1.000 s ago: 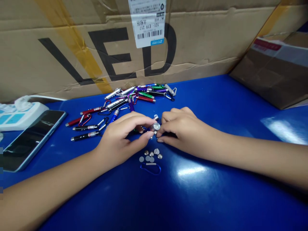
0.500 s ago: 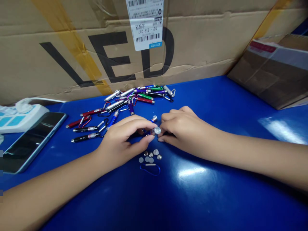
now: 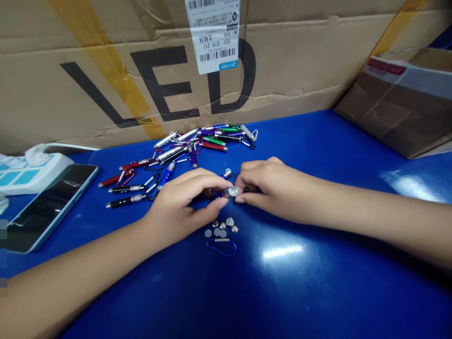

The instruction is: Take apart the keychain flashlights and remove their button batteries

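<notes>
My left hand is closed on a small blue keychain flashlight, whose shiny round silver end shows past the thumb and index finger. Just beyond those fingers, another blue tube with a silver tip lies partly hidden. My right hand is pinched beside the silver end, its fingertips close to it. What the pinch holds, if anything, cannot be made out. Below the hands on the blue table are several shiny button cells, several flat grey discs and a blue carabiner clip.
Several colored keychain flashlights with carabiners lie in a pile behind my left hand. A phone and a white power strip sit at the left. A big cardboard box stands behind, with a smaller box at the right.
My right hand has shifted slightly right and its fingers are drawn into a tighter pinch. My left hand stays around the flashlight. The view has moved a little.
</notes>
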Available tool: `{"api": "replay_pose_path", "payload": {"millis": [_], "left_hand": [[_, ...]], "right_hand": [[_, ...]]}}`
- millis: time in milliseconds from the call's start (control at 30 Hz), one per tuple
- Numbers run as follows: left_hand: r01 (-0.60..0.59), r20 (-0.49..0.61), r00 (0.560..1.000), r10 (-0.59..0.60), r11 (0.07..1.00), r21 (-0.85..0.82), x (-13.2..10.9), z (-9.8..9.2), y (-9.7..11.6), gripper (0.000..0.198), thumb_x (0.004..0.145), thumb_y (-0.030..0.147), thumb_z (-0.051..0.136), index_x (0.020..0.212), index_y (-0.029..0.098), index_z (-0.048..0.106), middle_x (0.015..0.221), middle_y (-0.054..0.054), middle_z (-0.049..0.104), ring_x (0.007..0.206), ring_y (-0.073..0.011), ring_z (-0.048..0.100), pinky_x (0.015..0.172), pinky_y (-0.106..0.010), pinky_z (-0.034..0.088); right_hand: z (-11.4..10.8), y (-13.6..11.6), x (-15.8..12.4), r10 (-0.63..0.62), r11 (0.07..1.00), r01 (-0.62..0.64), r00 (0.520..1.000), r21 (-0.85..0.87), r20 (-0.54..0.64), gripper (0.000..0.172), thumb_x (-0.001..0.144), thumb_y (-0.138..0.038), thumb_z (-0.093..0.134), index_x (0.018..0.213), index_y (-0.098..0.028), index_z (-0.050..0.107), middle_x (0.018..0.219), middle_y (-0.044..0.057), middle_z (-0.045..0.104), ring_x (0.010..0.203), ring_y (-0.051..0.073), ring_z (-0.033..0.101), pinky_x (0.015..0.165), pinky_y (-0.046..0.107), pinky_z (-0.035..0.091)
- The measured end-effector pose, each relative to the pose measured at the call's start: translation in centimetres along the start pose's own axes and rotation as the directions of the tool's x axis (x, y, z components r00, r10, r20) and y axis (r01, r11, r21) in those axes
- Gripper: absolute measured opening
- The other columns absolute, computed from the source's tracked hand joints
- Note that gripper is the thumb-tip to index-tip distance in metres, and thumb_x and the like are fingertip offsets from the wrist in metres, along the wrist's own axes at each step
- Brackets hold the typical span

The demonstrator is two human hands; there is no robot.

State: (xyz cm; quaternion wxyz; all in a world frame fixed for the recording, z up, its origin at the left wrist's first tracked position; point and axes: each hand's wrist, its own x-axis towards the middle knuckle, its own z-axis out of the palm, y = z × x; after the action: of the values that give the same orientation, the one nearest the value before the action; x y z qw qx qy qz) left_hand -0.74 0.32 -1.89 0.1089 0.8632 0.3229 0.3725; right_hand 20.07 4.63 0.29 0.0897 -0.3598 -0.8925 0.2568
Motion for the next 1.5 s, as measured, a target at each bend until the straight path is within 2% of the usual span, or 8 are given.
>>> {"api": "replay_pose_path", "payload": {"millis": [167, 267, 500, 800, 1000, 1200, 1367, 1500], "left_hand": [[0.004, 0.01, 1.0, -0.004, 1.0, -0.005, 0.0, 0.0, -0.1, 0.016, 0.085, 0.012, 0.063, 0.1, 0.017, 0.062, 0.09, -0.004, 0.07, 0.084, -0.0133, 0.065, 0.074, -0.026, 0.053], [0.005, 0.014, 1.0, -0.005, 1.0, -0.009, 0.0, -0.1, 0.0, 0.016, 0.085, 0.013, 0.063, 0.101, 0.018, 0.063, 0.089, -0.004, 0.07, 0.081, -0.0128, 0.065, 0.071, -0.025, 0.054], [-0.002, 0.015, 1.0, 0.002, 1.0, -0.013, 0.2, -0.2, 0.2, 0.015, 0.085, 0.012, 0.064, 0.099, 0.018, 0.063, 0.087, -0.003, 0.069, 0.077, -0.0112, 0.064, 0.067, -0.022, 0.054], [0.001, -0.004, 1.0, -0.001, 1.0, -0.018, 0.1, -0.2, 0.0, 0.017, 0.085, 0.01, 0.063, 0.1, 0.017, 0.062, 0.089, -0.004, 0.069, 0.079, -0.011, 0.064, 0.066, -0.021, 0.054], [-0.004, -0.008, 1.0, 0.004, 1.0, -0.015, 0.1, -0.2, 0.1, 0.018, 0.085, 0.01, 0.063, 0.101, 0.018, 0.063, 0.088, -0.004, 0.069, 0.078, -0.0114, 0.064, 0.066, -0.023, 0.055], [0.108, -0.086, 0.991, -0.105, 0.994, 0.036, 0.0, -0.1, 0.0, 0.015, 0.085, 0.015, 0.062, 0.098, 0.02, 0.063, 0.091, -0.003, 0.071, 0.082, -0.014, 0.066, 0.068, -0.025, 0.056], [0.309, -0.225, 0.926, -0.304, 0.951, -0.016, -0.2, 0.2, -0.3, 0.015, 0.083, 0.015, 0.062, 0.097, 0.021, 0.065, 0.09, -0.001, 0.069, 0.077, -0.0115, 0.065, 0.064, -0.021, 0.055], [0.298, -0.203, 0.932, -0.299, 0.954, -0.034, -0.1, 0.3, -0.3, 0.016, 0.083, 0.015, 0.062, 0.097, 0.021, 0.065, 0.089, 0.0, 0.068, 0.079, -0.0116, 0.065, 0.066, -0.021, 0.055]], "right_hand": [[-1.8, -0.3, -0.6, 0.035, 0.936, -0.004, 0.996, 0.351, -0.082, 0.013, 0.087, -0.029, 0.059, 0.079, -0.019, 0.065, 0.066, -0.004, 0.057, 0.06, 0.01, 0.049, 0.056, 0.026, 0.035], [-1.7, -0.8, -0.9, 0.034, 0.906, 0.004, 0.996, 0.424, -0.082, 0.015, 0.086, -0.032, 0.06, 0.078, -0.02, 0.065, 0.064, -0.005, 0.053, 0.058, 0.009, 0.047, 0.052, 0.024, 0.035], [-0.9, -1.6, -1.0, 0.025, 0.953, 0.051, 0.969, 0.3, -0.245, 0.007, 0.08, -0.025, 0.068, 0.075, -0.021, 0.071, 0.063, -0.005, 0.055, 0.057, 0.007, 0.049, 0.053, 0.023, 0.037], [-0.8, -1.2, -2.0, -0.259, 0.964, 0.26, 0.867, -0.057, -0.426, 0.019, 0.091, -0.026, 0.052, 0.092, -0.024, 0.071, 0.072, 0.0, 0.062, 0.07, 0.013, 0.055, 0.064, 0.028, 0.039], [-0.2, -0.3, -2.7, -0.456, 0.876, 0.356, 0.83, -0.327, -0.32, 0.02, 0.091, -0.023, 0.047, 0.094, -0.024, 0.067, 0.074, 0.001, 0.059, 0.07, 0.014, 0.054, 0.07, 0.034, 0.034], [1.0, 0.0, -1.9, -0.334, 0.942, 0.313, 0.82, -0.125, -0.466, 0.016, 0.087, -0.02, 0.053, 0.103, -0.018, 0.056, 0.072, -0.003, 0.052, 0.065, 0.012, 0.048, 0.066, 0.029, 0.035], [2.0, 0.4, -0.5, -0.326, 0.936, 0.276, 0.915, -0.22, -0.239, 0.013, 0.087, -0.029, 0.06, 0.088, -0.019, 0.067, 0.085, 0.003, 0.057, 0.08, 0.016, 0.05, 0.071, 0.03, 0.032], [2.4, 0.5, 0.0, -0.324, 0.911, 0.27, 0.936, -0.313, -0.135, 0.018, 0.091, -0.032, 0.056, 0.093, -0.023, 0.072, 0.09, 0.005, 0.057, 0.082, 0.018, 0.045, 0.069, 0.031, 0.025]]}}
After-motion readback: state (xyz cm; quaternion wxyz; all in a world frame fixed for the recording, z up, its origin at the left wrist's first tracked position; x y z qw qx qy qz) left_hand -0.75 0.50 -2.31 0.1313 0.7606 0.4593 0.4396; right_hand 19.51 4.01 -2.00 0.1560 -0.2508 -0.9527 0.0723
